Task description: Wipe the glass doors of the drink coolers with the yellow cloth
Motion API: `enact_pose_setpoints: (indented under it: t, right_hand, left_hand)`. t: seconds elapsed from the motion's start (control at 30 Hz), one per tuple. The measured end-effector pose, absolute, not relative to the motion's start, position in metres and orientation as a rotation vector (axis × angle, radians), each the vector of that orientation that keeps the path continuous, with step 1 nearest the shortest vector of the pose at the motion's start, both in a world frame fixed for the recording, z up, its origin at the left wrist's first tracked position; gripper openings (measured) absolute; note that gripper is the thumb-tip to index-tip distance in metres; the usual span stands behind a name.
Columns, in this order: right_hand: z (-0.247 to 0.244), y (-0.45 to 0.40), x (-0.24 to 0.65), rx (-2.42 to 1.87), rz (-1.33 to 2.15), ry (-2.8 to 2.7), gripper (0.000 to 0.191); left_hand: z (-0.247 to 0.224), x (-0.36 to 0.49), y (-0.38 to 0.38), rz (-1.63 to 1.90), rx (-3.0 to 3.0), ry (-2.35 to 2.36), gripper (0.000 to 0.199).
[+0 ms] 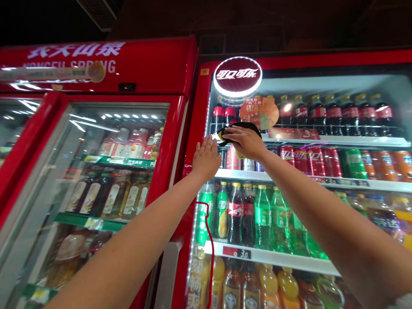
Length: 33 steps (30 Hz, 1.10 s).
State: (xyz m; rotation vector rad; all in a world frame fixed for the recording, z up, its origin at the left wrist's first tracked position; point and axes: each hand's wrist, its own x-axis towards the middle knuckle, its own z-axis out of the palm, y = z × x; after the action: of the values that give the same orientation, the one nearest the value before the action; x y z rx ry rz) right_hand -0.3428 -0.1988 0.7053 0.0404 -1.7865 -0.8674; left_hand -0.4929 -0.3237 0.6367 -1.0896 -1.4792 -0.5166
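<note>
A dark cloth [252, 127] with yellow edges lies pressed against the glass door of the red drinks cooler [201, 124], below its round lit sign. My right hand [247, 140] is on top of this cloth, its fingers over the dark fabric. Just to the left, my left hand [207, 158] rests flat near the left edge of the same door, fingers stretched upward, holding nothing. Cans and bottles show through the glass behind both hands.
A round lit sign [237, 76] and an orange sticker [259, 112] are on the door above my hands. To the left stands a second red cooler [174, 64] with bottles inside. A grey door handle [168, 274] is low between the coolers.
</note>
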Motion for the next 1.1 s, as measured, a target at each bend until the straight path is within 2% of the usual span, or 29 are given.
enact_pose_setpoints:
  t: [0.13,0.3,0.53,0.77,0.87,1.1]
  right_hand:
    - [0.718,-0.194,-0.341,-0.024,-0.789,-1.680,0.046]
    - [0.741,-0.226,-0.385,-0.214,-0.727,-1.646,0.049]
    - [0.726,-0.229,-0.380,0.027,-0.889,-1.843,0.045]
    - [0.741,-0.240,-0.394,-0.172,-0.811,-1.748,0.055]
    - [0.733,-0.252,-0.407,-0.210,-0.821,-1.786,0.058]
    - [0.715,-0.237,-0.379,-0.004,-0.929,-1.932,0.051]
  left_hand:
    - [0.636,-0.497,-0.327,-0.494,-1.099,-1.463,0.064]
    - [0.637,-0.503,-0.336,-0.462,-1.073,-1.466,0.065]
    - [0.629,-0.506,-0.342,-0.471,-1.038,-1.487,0.063]
    - [0.624,-0.513,-0.350,-0.434,-1.045,-1.505,0.064]
    - [0.622,-0.515,-0.355,-0.441,-1.033,-1.510,0.065]
    - [0.616,-0.514,-0.358,-0.459,-1.028,-1.520,0.064]
